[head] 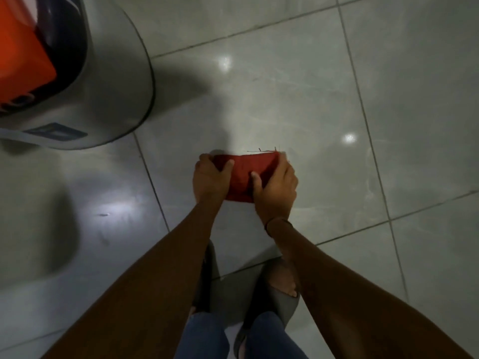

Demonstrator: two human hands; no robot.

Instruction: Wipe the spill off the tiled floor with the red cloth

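Note:
A folded red cloth (246, 172) is held between both hands above the glossy grey tiled floor (337, 86). My left hand (211, 177) grips its left edge, thumb on top. My right hand (278, 185) grips its right side, thumb pressed on the front. A few loose threads stick out at the cloth's upper right corner. Faint streaks and smears show on the tile beyond the cloth (274, 81); I cannot tell a distinct spill.
A large rounded grey object (111, 81) with an orange and dark part (23, 50) stands at the upper left. My feet in dark sandals (280, 288) and jeans (207, 335) are below the hands. Dark grout lines cross the floor.

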